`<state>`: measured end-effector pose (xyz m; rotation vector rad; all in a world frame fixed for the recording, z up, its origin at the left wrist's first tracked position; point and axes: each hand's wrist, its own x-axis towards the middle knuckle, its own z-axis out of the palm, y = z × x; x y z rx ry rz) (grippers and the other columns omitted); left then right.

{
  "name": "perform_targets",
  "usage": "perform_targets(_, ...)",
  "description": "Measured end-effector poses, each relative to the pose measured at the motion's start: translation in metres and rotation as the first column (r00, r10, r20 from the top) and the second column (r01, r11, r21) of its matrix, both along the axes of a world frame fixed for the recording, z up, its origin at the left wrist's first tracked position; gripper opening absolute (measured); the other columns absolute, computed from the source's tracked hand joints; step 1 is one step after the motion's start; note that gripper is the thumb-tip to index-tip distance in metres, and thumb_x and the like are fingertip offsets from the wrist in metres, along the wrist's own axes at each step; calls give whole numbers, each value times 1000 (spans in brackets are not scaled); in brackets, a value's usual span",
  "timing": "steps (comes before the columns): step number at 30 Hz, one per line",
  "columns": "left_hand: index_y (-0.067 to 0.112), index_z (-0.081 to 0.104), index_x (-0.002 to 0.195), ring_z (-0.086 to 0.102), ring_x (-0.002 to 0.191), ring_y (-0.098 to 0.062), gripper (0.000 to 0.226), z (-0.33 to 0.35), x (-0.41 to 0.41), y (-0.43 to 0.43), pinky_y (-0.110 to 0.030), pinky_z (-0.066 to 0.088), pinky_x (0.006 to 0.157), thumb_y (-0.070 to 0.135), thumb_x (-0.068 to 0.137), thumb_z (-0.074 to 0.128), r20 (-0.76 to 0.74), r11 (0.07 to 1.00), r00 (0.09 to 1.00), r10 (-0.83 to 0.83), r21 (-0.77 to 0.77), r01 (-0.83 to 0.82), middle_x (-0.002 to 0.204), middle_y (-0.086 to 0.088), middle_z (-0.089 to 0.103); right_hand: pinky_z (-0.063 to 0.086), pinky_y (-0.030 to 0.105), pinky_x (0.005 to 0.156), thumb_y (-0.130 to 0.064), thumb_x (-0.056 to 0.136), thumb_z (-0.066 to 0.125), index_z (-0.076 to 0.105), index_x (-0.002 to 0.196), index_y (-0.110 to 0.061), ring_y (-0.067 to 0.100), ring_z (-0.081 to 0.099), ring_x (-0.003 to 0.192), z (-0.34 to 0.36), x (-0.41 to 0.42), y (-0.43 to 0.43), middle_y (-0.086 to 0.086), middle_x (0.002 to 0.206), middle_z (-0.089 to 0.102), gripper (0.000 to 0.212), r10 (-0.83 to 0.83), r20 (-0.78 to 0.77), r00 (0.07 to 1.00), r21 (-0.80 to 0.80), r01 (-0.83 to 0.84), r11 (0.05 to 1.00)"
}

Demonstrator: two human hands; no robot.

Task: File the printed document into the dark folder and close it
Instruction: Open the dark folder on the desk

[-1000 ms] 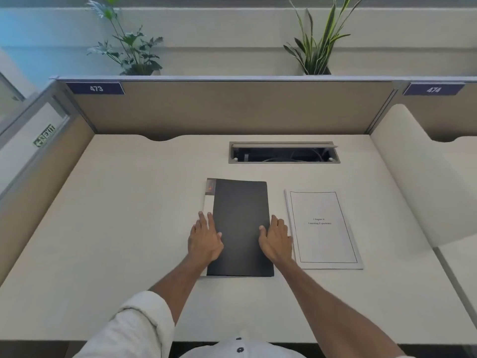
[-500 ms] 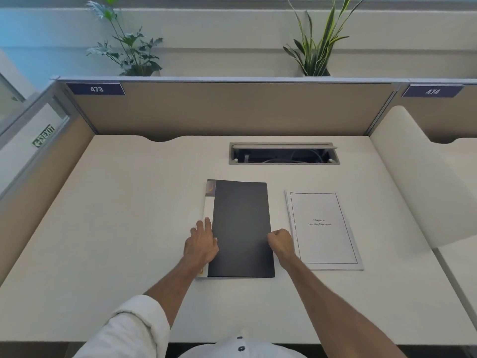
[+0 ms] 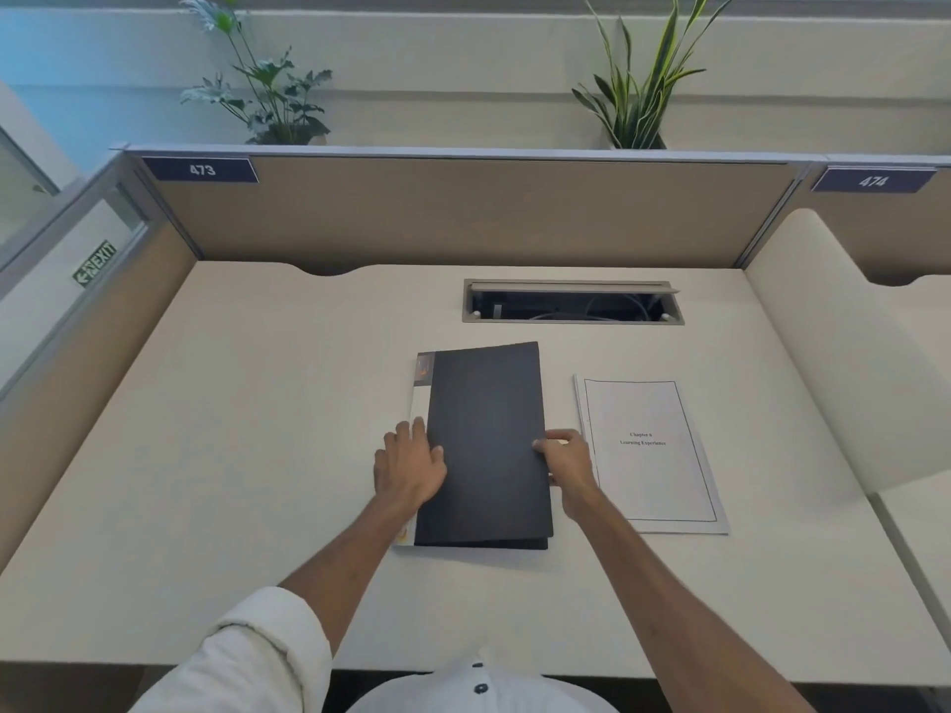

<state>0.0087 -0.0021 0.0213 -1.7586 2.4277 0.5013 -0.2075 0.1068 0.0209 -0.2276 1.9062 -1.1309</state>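
A dark folder [image 3: 486, 440] with a white spine strip lies in the middle of the desk. Its front cover is lifted slightly along the right edge. My left hand [image 3: 409, 463] rests flat on the folder's left side, fingers spread over the spine. My right hand [image 3: 566, 458] pinches the cover's right edge, thumb on top. The printed document [image 3: 651, 455], a white stapled stack with a framed title page, lies flat just right of the folder, beside my right hand.
An open cable tray [image 3: 574, 303] is cut into the desk [image 3: 257, 455] behind the folder. Beige partition walls [image 3: 463, 213] enclose the back and left. A white curved divider [image 3: 833, 373] rises on the right. Two plants stand behind the partition.
My right hand slid off the top of the cover to its right edge and gripped it; the cover has begun to lift there. My left hand shifted slightly left onto the spine.
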Motion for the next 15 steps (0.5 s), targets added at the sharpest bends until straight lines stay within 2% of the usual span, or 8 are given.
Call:
perform_targets(2,16,39,161,56,137,-37,62,17,-10,-1,-52,52,109,47,108,45,-127,1000,992,7,15,-5,157,-12,54,62,45,84,-28,100,65,72,110,-13,29,73,99,16,4,-2,17,110,76,19,20,-27,999,-66,-22,998)
perform_targets(5,24,38,164,60,139,-36,71,56,-28,0,-53,53,110,65,106,40,-302,998,952,49,49,-36,160,-6,56,58,39,74,-42,105,58,78,107,-11,27,70,88,49,18,-8,17,106,77,36,8,38,999,-174,-1,985)
perform_targets(7,30,42,162,63,137,-35,82,84,-39,0,-53,53,110,82,98,34,-356,997,931,73,28,-68,156,-3,61,53,37,71,-43,105,56,81,109,-12,25,69,83,73,29,-12,14,106,79,40,49,113,992,-279,-16,960)
perform_targets(9,33,45,159,66,134,-33,92,107,-43,0,-53,55,107,92,90,33,-371,997,926,69,9,-71,150,0,66,50,36,67,-37,106,53,81,112,-9,24,67,77,91,41,-16,13,101,79,40,164,186,969,-414,-74,907)
perform_targets(12,32,48,157,72,124,-33,76,126,-36,-7,-48,59,101,77,96,53,-350,996,935,62,-45,-82,139,1,73,51,33,63,-31,108,49,76,120,-1,20,69,73,95,58,-26,12,97,76,43,316,269,910,-526,-136,840)
perform_targets(15,30,52,154,75,115,-34,59,137,-15,-20,-46,61,96,50,100,62,-359,986,926,117,-70,-152,131,-2,78,53,29,63,-35,108,49,79,117,-8,17,70,77,81,71,-37,6,101,80,41,362,225,905,-430,-242,870)
